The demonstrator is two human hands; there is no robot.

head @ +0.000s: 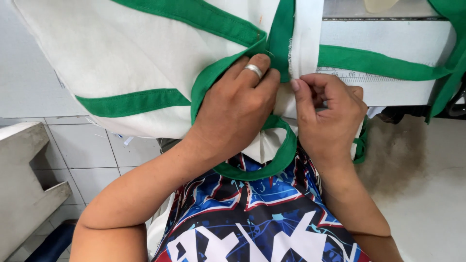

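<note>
Two hands pinch one cream cloth [145, 53]. Your left hand [238, 109] grips its green trim [279, 41]. Your right hand [330, 114] pinches the seam beside it.

I saw the cloth piece [145, 53] spread across the upper part of the view, draped over the edge of the work table [388, 34] that stood behind it to the right, with a ruler strip [349, 75] along that table's front face. My left hand [238, 106] and right hand [327, 114] met just beside each other at the cloth's middle, gripping it where its trim band [272, 167] looped down below them, over my lap. A bench [24, 184] sat on the tiled floor [92, 150] to the lower left.
</note>
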